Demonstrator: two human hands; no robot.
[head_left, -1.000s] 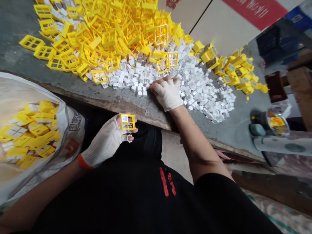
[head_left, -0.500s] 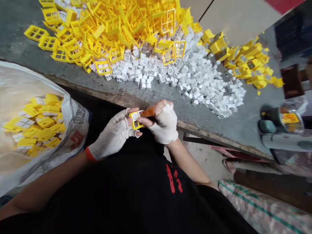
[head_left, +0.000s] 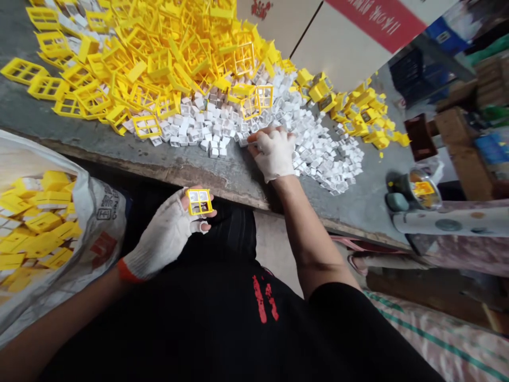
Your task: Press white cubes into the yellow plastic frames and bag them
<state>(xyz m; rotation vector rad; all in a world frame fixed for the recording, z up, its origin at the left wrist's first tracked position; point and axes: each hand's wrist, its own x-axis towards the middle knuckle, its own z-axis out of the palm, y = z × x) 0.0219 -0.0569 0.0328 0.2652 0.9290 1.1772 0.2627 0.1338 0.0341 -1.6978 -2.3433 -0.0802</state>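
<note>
My left hand (head_left: 173,225), in a white fingerless glove with an orange cuff, holds a small yellow window-like frame (head_left: 199,202) just off the table's front edge. White pieces fill the frame's two upper compartments; the lower two show dark gaps. Over on the table, my right hand (head_left: 274,151), gloved alike, reaches down at the near side of a heap of small white box-shaped pieces (head_left: 318,143). Its thumb and index finger look apart, and something orange covers one finger. The other fingertips are partly hidden, and I see no piece held there.
A large heap of yellow frames (head_left: 159,58) covers the table's back left. More yellow pieces (head_left: 366,114) lie at the right, near a clear container (head_left: 427,191). At lower left stands a white sack (head_left: 101,212) with yellow-and-white pieces inside. A large carton (head_left: 338,37) stands behind.
My right hand has left the frame and moved up and right to the white pieces. My left hand keeps hold of the frame, now turned face up. The view has shifted right.
</note>
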